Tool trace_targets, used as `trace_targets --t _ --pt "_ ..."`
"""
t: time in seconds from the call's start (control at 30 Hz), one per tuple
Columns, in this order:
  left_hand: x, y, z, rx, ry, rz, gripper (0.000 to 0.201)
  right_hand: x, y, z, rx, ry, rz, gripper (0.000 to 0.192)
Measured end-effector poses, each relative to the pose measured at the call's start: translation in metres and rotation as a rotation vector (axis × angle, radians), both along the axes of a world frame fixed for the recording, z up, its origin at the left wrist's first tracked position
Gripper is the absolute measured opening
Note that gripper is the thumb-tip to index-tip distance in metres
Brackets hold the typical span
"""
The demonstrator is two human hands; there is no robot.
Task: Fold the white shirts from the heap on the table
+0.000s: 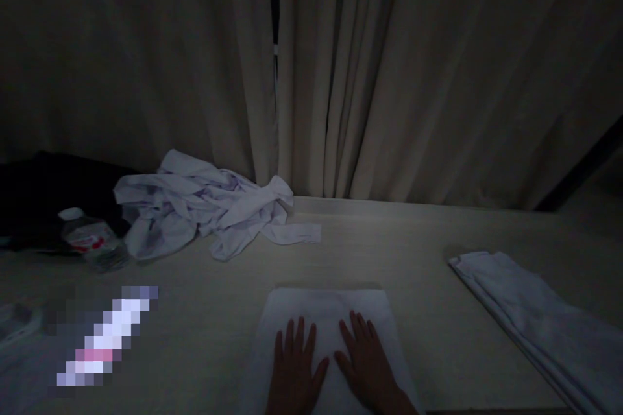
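Cloth (pixel 327 329) lay flat beneath left hand (pixel 294 373) and right hand (pixel 366 366), spread, gripping nothing; even pressure toward its edges likely worked best.

Legible markings: none
The bottle (pixel 106 259) at left carries a label (pixel 90 237) with red markings, too dark and blurred to read; the pixelated patch (pixel 108 335) nearer the viewer is likewise illegible.
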State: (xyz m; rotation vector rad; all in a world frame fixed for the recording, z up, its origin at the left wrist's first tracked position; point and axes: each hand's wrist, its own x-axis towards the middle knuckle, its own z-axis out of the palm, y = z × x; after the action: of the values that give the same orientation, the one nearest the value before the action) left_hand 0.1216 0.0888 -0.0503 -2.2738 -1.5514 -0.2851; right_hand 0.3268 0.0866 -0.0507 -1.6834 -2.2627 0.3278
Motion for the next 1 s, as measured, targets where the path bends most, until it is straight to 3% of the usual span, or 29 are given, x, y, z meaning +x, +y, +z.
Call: trace_targets --t 0.23,0.4,0.57,0.77,1.0 --pt "0.002 -0.001 -0.005 0.048 0.013 0.010 0.065 -0.004 0.000 -0.010 0.072 -0.013 -0.021 0.059" --pt "-0.002 -0.001 -0.002 0.100 0.004 -0.009 0.063 -0.002 -0.002 0.000 0.055 -0.014 -0.013 0.059" --pt "-0.024 -0.003 0.010 0.054 -0.019 0.112 0.067 0.017 -0.007 0.010 0.078 -0.019 -0.085 0.060" --pt "-0.043 -0.004 0.012 -0.003 -0.011 0.092 0.063 0.032 -0.008 -0.010 0.035 -0.052 -0.149 0.062" --pt "-0.042 -0.002 0.006 -0.061 -0.029 0.110 0.062 0.031 -0.006 -0.029 0.145 -0.093 -0.165 0.058"
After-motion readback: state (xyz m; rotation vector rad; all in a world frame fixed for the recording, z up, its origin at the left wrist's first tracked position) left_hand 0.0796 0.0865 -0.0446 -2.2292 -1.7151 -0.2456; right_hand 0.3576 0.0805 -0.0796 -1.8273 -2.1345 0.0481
